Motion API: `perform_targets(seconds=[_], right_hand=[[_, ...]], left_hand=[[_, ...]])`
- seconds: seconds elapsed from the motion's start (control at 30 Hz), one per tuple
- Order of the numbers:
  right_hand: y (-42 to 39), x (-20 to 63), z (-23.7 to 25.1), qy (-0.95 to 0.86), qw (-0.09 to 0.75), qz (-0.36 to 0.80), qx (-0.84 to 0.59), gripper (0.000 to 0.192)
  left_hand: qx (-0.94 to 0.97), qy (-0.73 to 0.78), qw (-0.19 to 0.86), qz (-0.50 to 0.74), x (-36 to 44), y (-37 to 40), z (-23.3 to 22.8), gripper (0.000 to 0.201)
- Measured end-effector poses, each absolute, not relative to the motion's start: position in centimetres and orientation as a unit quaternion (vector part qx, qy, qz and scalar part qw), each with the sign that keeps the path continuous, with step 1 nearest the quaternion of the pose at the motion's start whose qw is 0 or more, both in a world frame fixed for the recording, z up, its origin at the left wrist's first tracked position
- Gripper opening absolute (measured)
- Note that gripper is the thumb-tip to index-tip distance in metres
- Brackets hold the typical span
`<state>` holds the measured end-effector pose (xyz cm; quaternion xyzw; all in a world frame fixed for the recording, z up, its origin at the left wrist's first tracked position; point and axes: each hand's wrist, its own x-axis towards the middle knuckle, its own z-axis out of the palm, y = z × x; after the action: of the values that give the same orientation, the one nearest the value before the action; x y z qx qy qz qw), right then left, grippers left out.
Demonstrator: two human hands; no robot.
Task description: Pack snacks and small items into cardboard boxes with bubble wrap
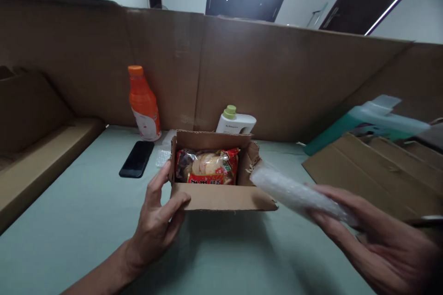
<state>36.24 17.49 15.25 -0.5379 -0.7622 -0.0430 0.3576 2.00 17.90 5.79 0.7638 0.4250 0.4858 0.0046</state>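
A small cardboard box [224, 197] stands open in front of me, its near flap folded outward. Inside lies a red and clear plastic food packet [207, 166] with pale pieces showing through. My left hand [159, 216] grips the box at its near left corner, thumb on the flap and fingers along the left side. Folded bubble wrap [294, 190] is pinched between the thumb and fingers of my right hand [367, 235], slightly blurred. Its far end is by the box's right edge; whether it touches the box I cannot tell. Anything wrapped inside it is hidden.
A black phone [137, 159] and an orange bottle [143, 103] are at the left. Behind the box is a white bottle with a green cap [235, 122]. A teal jug [367, 120] leans behind cardboard [367, 170] at right. A tall cardboard wall [270, 73] closes the back.
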Motion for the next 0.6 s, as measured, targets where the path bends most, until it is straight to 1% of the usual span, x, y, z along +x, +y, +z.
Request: perform_targets(seconds=[0.1, 0.2, 0.27, 0.37, 0.4, 0.43, 0.53, 0.6], right_hand=[[21.5, 33.7, 18.5, -0.864, 0.275, -0.051, -0.418, 0.03], [25.2, 31.6, 20.7, -0.914, 0.165, -0.071, -0.363, 0.036], [27.2, 30.5, 20.7, -0.926, 0.101, -0.063, -0.359, 0.034], [29.3, 28.9, 18.1, -0.942, 0.038, -0.02, -0.332, 0.033], [29.7, 28.4, 16.8, -0.941, 0.042, -0.009, -0.336, 0.033], [29.9, 28.0, 15.4, -0.933, 0.063, -0.003, -0.354, 0.031], [29.9, 27.7, 12.0, -0.871, 0.193, -0.013, -0.452, 0.017], [29.5, 28.2, 11.0, -0.835, 0.244, -0.016, -0.493, 0.017]], left_hand=[[0.754, 0.412, 0.016, 0.511, 2.3, 18.4, 4.8, 0.037], [0.749, 0.408, 0.031, 0.52, 2.4, 18.7, 4.1, 0.039], [0.751, 0.406, 0.037, 0.52, 2.4, 18.8, 3.9, 0.039], [0.753, 0.403, 0.044, 0.518, 2.4, 18.8, 3.9, 0.041], [0.753, 0.403, 0.047, 0.518, 2.3, 18.8, 4.0, 0.041], [0.752, 0.404, 0.049, 0.519, 2.3, 18.8, 4.1, 0.041], [0.75, 0.409, 0.052, 0.518, 2.2, 18.8, 4.3, 0.04], [0.751, 0.409, 0.056, 0.516, 2.1, 18.6, 4.4, 0.043]])
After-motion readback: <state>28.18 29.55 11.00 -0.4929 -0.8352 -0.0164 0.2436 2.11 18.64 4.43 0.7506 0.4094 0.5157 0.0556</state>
